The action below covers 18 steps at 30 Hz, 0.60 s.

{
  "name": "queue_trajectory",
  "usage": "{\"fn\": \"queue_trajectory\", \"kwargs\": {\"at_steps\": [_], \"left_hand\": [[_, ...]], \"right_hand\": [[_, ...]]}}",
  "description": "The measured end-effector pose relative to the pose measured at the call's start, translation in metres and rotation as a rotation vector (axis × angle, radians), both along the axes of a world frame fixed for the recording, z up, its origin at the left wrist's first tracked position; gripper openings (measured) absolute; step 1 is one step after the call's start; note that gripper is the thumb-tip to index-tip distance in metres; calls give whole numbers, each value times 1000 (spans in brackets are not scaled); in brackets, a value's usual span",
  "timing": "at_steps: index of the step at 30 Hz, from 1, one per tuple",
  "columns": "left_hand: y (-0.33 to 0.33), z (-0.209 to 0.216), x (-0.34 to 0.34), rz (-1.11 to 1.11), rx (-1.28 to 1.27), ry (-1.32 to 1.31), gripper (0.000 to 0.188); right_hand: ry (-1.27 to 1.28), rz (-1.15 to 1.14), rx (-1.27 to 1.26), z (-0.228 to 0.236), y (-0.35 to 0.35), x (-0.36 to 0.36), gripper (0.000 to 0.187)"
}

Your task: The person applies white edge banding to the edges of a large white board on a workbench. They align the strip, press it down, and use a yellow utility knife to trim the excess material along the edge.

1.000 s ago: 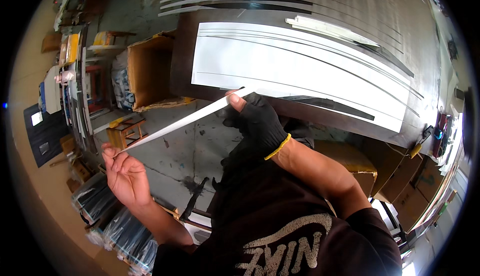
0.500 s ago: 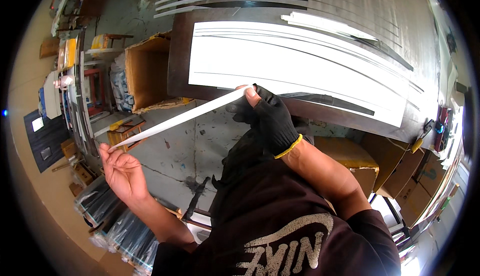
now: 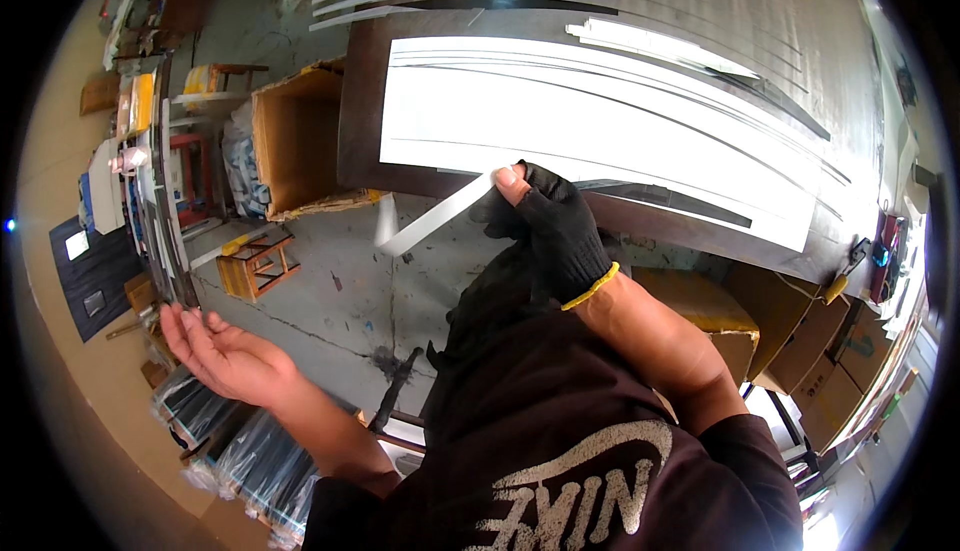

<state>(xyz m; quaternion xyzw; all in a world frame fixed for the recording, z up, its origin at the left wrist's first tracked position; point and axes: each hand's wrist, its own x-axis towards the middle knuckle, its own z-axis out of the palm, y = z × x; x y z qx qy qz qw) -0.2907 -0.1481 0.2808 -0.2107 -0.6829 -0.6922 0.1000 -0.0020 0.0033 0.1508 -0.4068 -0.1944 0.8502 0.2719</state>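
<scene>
While the right hand (image 3: 545, 226), in a black fingerless glove with a yellow cuff band, pinches one end of a white strip (image 3: 430, 219) between thumb and fingers, the strip runs from that grip toward eight o'clock and ends free over the concrete floor (image 3: 340, 296); its far end looks blurred, so its exact shape there is hard to tell. At about eight o'clock from the strip's loose end, well apart from it, the bare left hand (image 3: 225, 351) lies open, palm up, fingers spread, holding nothing. At twelve o'clock from the right hand lies a large white sheet (image 3: 600, 121) on the dark bench (image 3: 700, 11), its near edge just beside the gloved fingertips. An open cardboard box (image 3: 295, 141) stands at ten o'clock from the grip, against the bench's left side. A small wooden stool (image 3: 255, 261) sits on the floor at nine o'clock.
</scene>
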Motion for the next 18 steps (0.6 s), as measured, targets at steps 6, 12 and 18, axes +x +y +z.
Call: {"fn": "queue_trajectory", "kwargs": {"at_steps": [6, 12, 18], "left_hand": [[71, -10, 63, -1065, -819, 141, 47], [79, -37, 80, -1219, -985, -295, 19], [75, -39, 91, -1241, -874, -699, 15]], "right_hand": [[-19, 135, 117, 12, 7, -2, 34], [-30, 167, 219, 12, 3, 0, 27], [-65, 115, 202, 13, 4, 3, 24]]}}
